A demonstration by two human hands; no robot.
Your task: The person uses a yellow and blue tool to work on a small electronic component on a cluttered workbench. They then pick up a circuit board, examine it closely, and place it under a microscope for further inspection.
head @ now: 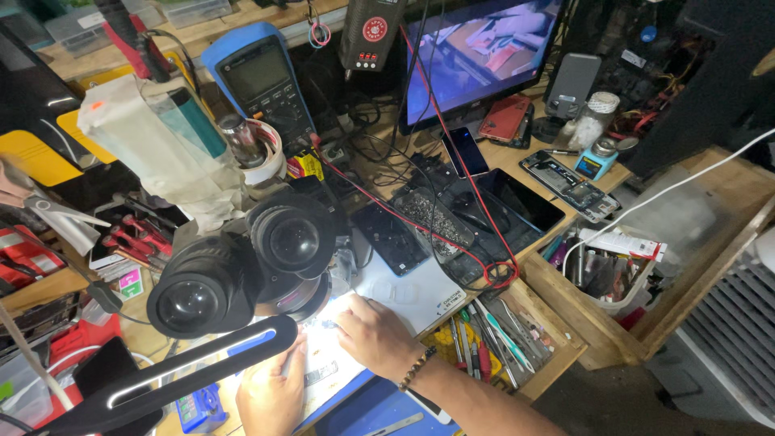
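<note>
While both hands work under the microscope [242, 266], the wooden workbench [710, 210] spreads wide around them, crowded with gear. At the back stands a monitor [476, 56] showing a bright magnified picture, with a dark boxy device bearing a round red label [374, 29] hanging just left of it. A blue-cased meter [262, 77] leans further left, beside a crumpled white paper bag [153, 149]. Several flat dark phones [517, 202] lie screen-up in the middle of the bench, one red-backed phone [504, 119] near the monitor's foot, and a red wire [460, 161] runs across them. A white bin [613, 270] at the right edge holds tools and a long white packet with a red stripe [620, 242]. A shallow wooden tray [500, 339] by the person's right wrist holds screwdrivers and tweezers. A small yellow label [305, 165] sits behind the microscope, and a green and pink sticker [129, 282] lies at its left.

The right hand [375, 335], wearing a beaded bracelet, rests fingers curled on a brightly lit white mat [412, 295], pinching something too small to make out. The left hand [270, 391] lies on the mat below a black lamp arm [178, 375]; whether it grips anything cannot be told.
</note>
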